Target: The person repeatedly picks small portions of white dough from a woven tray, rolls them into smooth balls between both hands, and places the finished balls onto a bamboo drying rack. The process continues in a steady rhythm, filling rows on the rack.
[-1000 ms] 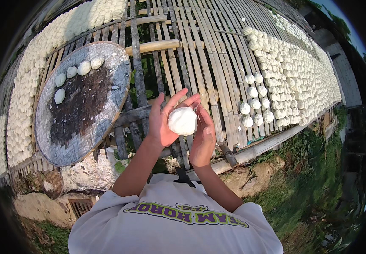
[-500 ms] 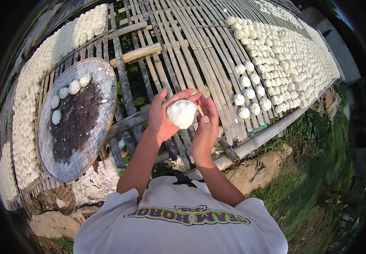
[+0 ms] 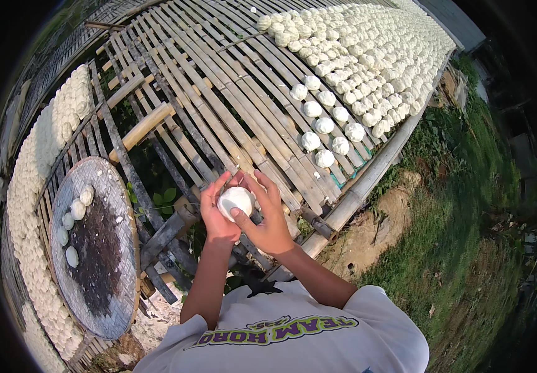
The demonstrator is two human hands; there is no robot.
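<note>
Between two cupped palms, above the near edge of the slatted bamboo worktop (image 3: 219, 93), sits a rough white ball (image 3: 232, 198). The left hand (image 3: 215, 217) is half curled, cradling the ball's left side; the right hand (image 3: 268, 217) bends round the right side, its thumb laid over the near face, so neither is free. The step in hand looks like rounding or smoothing the ball; the next move seems to call for light, even pressure and steady support from below, as it may be soft. To the right and farther off, a loose group of balls (image 3: 324, 125) rests on the slats, just beside tightly packed rows (image 3: 355, 62). To the left, a round woven tray (image 3: 110, 174) carries a short curve of balls (image 3: 78, 209). Possible hindrances are the gaps between slats, the green leaves (image 3: 165, 198) left of the hands, and a thick bamboo piece (image 3: 141, 132) beyond them
</note>
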